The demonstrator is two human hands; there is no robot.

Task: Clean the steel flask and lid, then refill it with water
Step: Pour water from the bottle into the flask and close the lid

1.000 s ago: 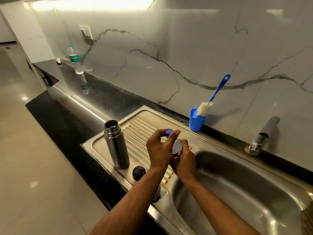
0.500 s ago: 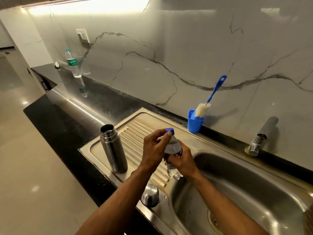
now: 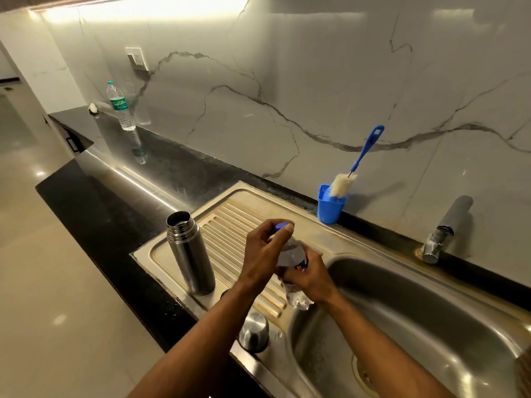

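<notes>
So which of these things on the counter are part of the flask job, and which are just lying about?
In use:
steel flask
steel cap
small water bottle, held by right hand, left hand on its blue cap
sink

Lying about:
far water bottle
bottle brush in blue cup

Upper left of frame: water bottle on bench, green label with white script, not legible. Hand-held bottle label: red-blue mark, unreadable.
</notes>
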